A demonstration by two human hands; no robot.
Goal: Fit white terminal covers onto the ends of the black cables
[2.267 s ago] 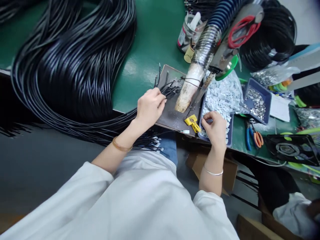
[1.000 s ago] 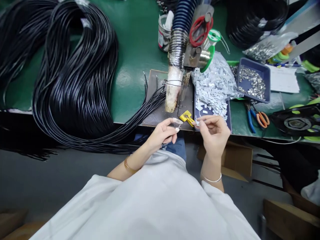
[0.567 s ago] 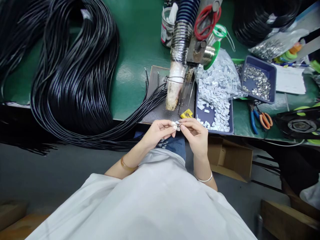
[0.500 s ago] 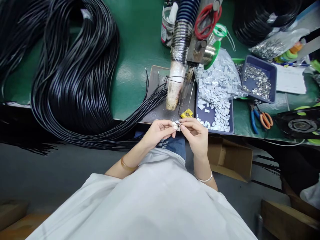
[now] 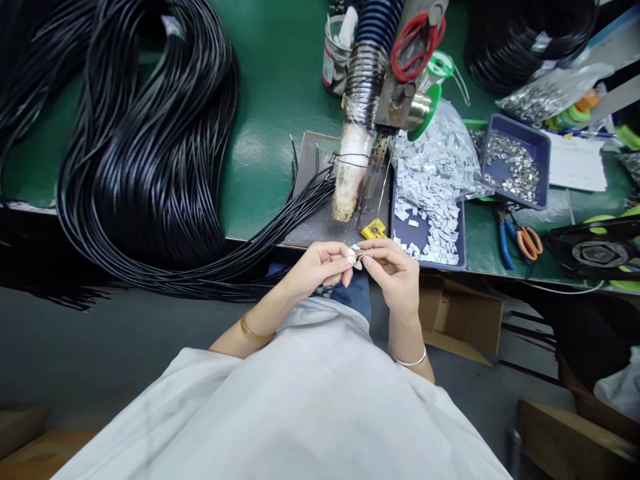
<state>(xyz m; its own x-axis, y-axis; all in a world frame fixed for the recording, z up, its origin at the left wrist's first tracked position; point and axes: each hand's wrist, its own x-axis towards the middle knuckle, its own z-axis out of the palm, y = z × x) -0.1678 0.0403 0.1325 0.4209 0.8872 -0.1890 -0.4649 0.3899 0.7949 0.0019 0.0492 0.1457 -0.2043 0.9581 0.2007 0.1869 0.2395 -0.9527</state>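
My left hand (image 5: 320, 267) and my right hand (image 5: 395, 270) meet over my lap at the bench's front edge. Between my left thumb and fingers is a small white piece (image 5: 351, 257), too small to identify. The right thumb and fingertips pinch something thin and tiny beside it. Just beyond the hands lies a yellow item (image 5: 373, 229) on a dark board (image 5: 317, 227). To its right, a blue tray (image 5: 463, 247) holds many small pale pieces, with a plastic bag (image 5: 435, 150) of more pieces above.
Black cable bundles (image 5: 160, 153) cover the left bench, their ends reaching the board. A wrapped hose (image 5: 353, 153) hangs above it. Red-handled scissors (image 5: 417, 47), solder spools, a second tray (image 5: 545, 167) of metal parts and pliers (image 5: 527, 241) are right. A cardboard box (image 5: 463, 313) stands below.
Both hands stay together at nearly the same spot. The fingertips have shifted slightly around the small pieces, and my right hand sits a little farther right.
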